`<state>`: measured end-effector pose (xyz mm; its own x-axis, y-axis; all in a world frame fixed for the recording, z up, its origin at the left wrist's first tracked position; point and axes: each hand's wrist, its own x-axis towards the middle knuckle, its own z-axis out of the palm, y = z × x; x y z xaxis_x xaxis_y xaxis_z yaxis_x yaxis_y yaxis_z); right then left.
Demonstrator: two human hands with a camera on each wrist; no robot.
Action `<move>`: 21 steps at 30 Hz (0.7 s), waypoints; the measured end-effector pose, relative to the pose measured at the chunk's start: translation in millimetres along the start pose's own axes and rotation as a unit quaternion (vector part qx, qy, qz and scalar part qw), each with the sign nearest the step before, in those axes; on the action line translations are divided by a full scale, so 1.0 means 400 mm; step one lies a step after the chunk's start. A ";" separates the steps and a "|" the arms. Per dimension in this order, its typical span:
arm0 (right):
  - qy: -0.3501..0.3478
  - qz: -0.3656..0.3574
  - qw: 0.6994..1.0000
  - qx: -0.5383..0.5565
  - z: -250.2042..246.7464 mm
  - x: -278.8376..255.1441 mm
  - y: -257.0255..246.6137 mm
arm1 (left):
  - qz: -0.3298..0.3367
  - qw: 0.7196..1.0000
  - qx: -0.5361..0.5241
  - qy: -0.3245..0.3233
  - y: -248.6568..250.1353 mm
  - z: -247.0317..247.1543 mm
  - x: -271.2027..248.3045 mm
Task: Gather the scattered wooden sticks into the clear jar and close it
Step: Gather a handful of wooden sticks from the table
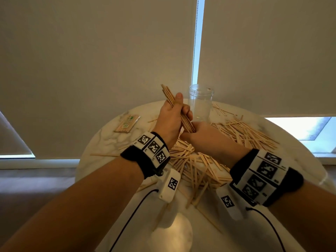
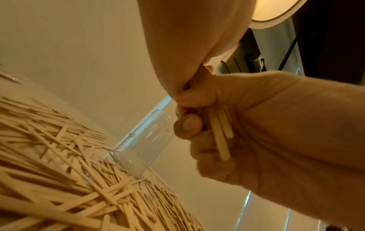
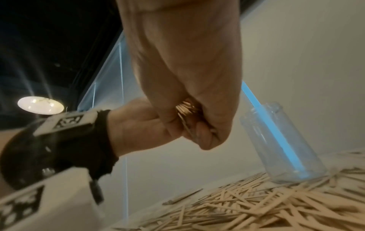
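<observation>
A bundle of flat wooden sticks [image 1: 177,108] is held slanted above the table, just left of the clear jar [image 1: 200,104]. My left hand [image 1: 174,115] grips the bundle's middle, thumb along the top. My right hand [image 1: 197,132] grips its lower end, fingers curled round it. The stick ends [image 2: 220,134] poke out below my right hand [image 2: 256,125]. The jar [image 2: 145,143] stands upright, open and looks empty, with no lid in sight. A large heap of loose sticks [image 1: 201,160] covers the round marble table [image 1: 101,140]. My right hand [image 3: 197,100] meets my left hand [image 3: 142,125] beside the jar [image 3: 280,143].
A wrapped pack of thin skewers [image 1: 127,124] lies at the table's back left. Window blinds hang close behind the table, with a bead chain [image 1: 194,42] above the jar. Loose sticks [image 3: 256,207] reach the jar's base. Bare marble [image 1: 116,142] shows at the left.
</observation>
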<state>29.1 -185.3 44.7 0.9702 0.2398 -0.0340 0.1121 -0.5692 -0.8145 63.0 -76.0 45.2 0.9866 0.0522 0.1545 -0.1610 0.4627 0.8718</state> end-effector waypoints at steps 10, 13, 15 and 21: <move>0.022 0.009 0.999 0.043 -0.009 0.031 0.020 | 0.017 0.999 0.008 0.036 -0.011 -0.020 0.008; 0.054 -0.027 0.998 0.027 -0.011 0.040 0.019 | -0.009 0.999 0.022 0.030 -0.022 -0.013 0.003; 0.060 -0.046 0.997 -0.016 -0.009 0.046 0.023 | -0.028 0.999 0.027 0.025 -0.031 -0.005 0.003; 0.066 -0.029 0.986 -0.153 -0.034 0.071 0.048 | -0.044 0.997 0.069 -0.014 -0.047 -0.008 0.010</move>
<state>61.7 -200.2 36.0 0.9776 0.1854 0.0993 0.2075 -0.7733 -0.5991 69.8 -81.4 28.0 0.9963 -0.0079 0.0860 -0.0782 0.3389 0.9376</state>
